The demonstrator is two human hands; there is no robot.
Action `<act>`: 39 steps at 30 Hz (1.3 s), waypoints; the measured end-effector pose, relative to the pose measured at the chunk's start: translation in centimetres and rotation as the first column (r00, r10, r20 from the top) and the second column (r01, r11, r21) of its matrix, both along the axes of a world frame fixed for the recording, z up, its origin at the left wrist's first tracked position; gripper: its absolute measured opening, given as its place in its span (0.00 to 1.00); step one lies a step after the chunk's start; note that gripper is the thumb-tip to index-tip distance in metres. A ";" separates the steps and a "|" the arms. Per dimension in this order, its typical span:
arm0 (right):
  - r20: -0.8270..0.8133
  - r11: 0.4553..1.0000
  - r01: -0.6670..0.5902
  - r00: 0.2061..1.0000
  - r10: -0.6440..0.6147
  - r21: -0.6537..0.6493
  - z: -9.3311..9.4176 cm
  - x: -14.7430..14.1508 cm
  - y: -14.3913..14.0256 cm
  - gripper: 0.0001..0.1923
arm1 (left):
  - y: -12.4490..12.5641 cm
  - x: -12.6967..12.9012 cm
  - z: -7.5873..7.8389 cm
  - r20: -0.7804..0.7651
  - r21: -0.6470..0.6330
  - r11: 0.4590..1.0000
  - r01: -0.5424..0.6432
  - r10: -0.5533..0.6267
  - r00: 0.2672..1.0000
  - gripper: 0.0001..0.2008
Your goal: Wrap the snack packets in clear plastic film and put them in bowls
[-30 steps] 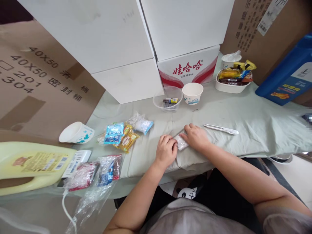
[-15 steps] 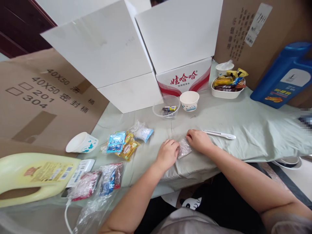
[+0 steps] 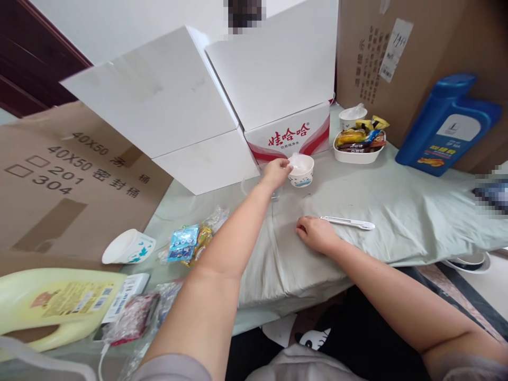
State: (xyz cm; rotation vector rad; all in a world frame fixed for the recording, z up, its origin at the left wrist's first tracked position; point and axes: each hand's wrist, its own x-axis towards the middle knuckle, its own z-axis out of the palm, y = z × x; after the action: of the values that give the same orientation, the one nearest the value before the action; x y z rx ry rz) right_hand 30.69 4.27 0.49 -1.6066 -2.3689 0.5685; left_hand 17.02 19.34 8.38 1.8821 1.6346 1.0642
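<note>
My left hand (image 3: 277, 174) reaches out to the paper cup (image 3: 300, 180) with blue print. Its fingers are pinched on a crumpled clear plastic wrapper (image 3: 296, 162) at the cup's left rim, partly inside the opening. My left forearm hides most of the clear plastic bowl (image 3: 275, 194) behind it. My right hand (image 3: 316, 233) rests on the cloth near the table's front edge, fingers curled in, with nothing visible in it. Just beyond its knuckles lies a white utility knife (image 3: 349, 223).
Snack packets (image 3: 183, 243) lie at left by a tipped paper cup (image 3: 129, 247) and a yellow jug (image 3: 59, 307). White boxes (image 3: 273, 69) stand at the back. On the right are a snack tub (image 3: 359, 156) and a blue bottle (image 3: 444, 127).
My left hand has moved from the front edge up to the paper cup, carrying the clear plastic that lay between my hands. My right hand has stayed by the utility knife, its fingers curled in more.
</note>
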 end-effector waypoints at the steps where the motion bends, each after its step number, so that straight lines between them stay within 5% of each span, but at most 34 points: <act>1: -0.004 1.000 -0.006 1.000 0.006 0.003 0.0 0.1 0.0 0.11 | 0.0 0.0 -0.3 -0.016 -0.014 1.000 0.009 -0.009 1.000 0.08; 6: -0.007 1.000 -0.015 1.000 0.015 0.018 -0.1 0.2 -0.1 0.11 | -4.8 -0.2 -1.5 -0.029 0.050 0.999 0.013 -0.012 1.000 0.09; 11: 0.018 0.999 -0.033 0.999 0.032 0.021 0.0 0.2 -0.2 0.13 | -15.6 0.8 -3.6 0.049 0.260 0.935 0.242 -0.263 0.964 0.08; 16: 0.014 1.000 -0.022 1.000 0.022 0.022 0.1 0.3 -0.3 0.11 | -26.2 0.6 -7.7 -0.075 0.375 0.869 0.324 -0.320 0.945 0.09; 19: 0.021 0.999 -0.001 1.000 0.001 0.034 -0.2 0.3 -0.2 0.11 | -30.5 -1.7 -10.6 -0.171 0.423 0.812 0.403 -0.365 0.915 0.11; 21: 0.029 1.000 -0.007 1.000 0.006 0.025 -0.3 0.2 -0.1 0.11 | -33.1 -4.1 -12.1 -0.170 0.385 0.837 0.388 -0.349 0.922 0.10; 25: 0.032 1.000 -0.013 0.999 0.013 0.000 -0.2 0.2 -0.1 0.11 | -38.5 -9.7 -14.1 -0.030 0.114 0.988 0.105 -0.102 0.994 0.03; 27: 0.035 1.000 -0.010 0.999 0.010 -0.005 -0.1 0.1 -0.1 0.11 | -40.9 -12.2 -14.9 0.085 -0.033 0.986 -0.165 0.168 0.982 0.03; 31: 0.036 1.000 -0.019 0.999 0.019 0.008 -0.3 0.1 -0.1 0.12 | -43.4 -16.3 -15.7 0.384 -0.264 0.769 -0.582 0.637 0.668 0.20; 34: 0.037 0.999 -0.026 0.999 0.025 0.029 -0.6 0.2 0.0 0.12 | -42.8 -18.9 -14.7 0.350 -0.305 0.572 -0.762 0.811 0.469 0.28; 37: 0.046 0.999 -0.030 0.999 0.029 0.023 -0.8 0.2 0.0 0.13 | -41.0 -20.8 -12.4 0.183 -0.076 0.451 -0.889 0.883 0.432 0.32; 39: 0.046 0.999 -0.037 0.998 0.036 0.025 -0.8 0.2 -0.1 0.13 | -39.6 -21.5 -10.9 0.013 0.166 0.483 -0.860 0.871 0.491 0.37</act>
State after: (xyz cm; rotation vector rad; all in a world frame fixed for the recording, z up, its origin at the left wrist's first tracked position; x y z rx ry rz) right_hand 30.90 4.18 -0.28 -1.5856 -2.4327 0.5117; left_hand -4.48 -20.22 -2.47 1.0520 2.7417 1.5157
